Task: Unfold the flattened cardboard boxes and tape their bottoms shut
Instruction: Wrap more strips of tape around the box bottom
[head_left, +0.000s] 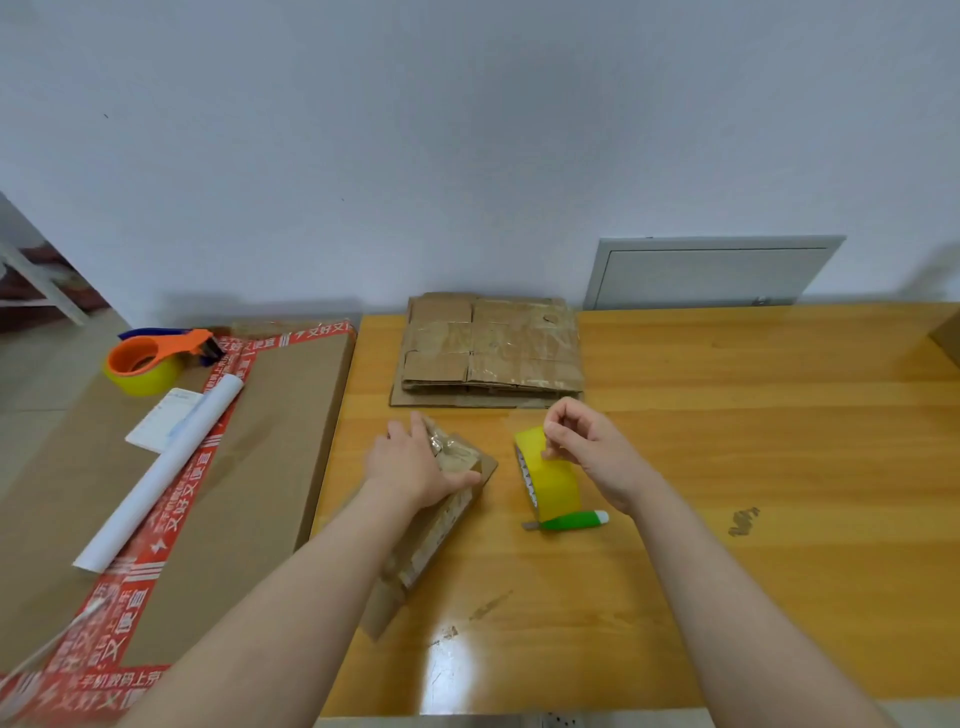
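The person's left hand (415, 467) is lying palm down on a small brown cardboard box (441, 525), fingers stretched out flat and pressing on its taped top, the thumb running along the near edge. The box is sitting on the wooden table (753, 441), slightly left of centre, turned at an angle, with a loose flap sticking out toward the near side. The right hand (587, 449) is hovering just right of it with its fingers curled, thumb and forefinger pinching at the top of a yellow tape roll (550, 480) that is standing on edge on the table. A green-handled cutter (571, 521) is lying against the near side of the roll, its blade end pointing left. Further back, near the wall, a stack of flattened cardboard boxes (488, 356) is resting on the table, old tape shining on the top one. To the left of the table a large carton (270, 441) banded with red printed tape is carrying an orange tape dispenser (150, 356), a white paper roll (161, 478) and a white card (166, 421). A grey wall panel (711, 273) is showing behind the table on the right.
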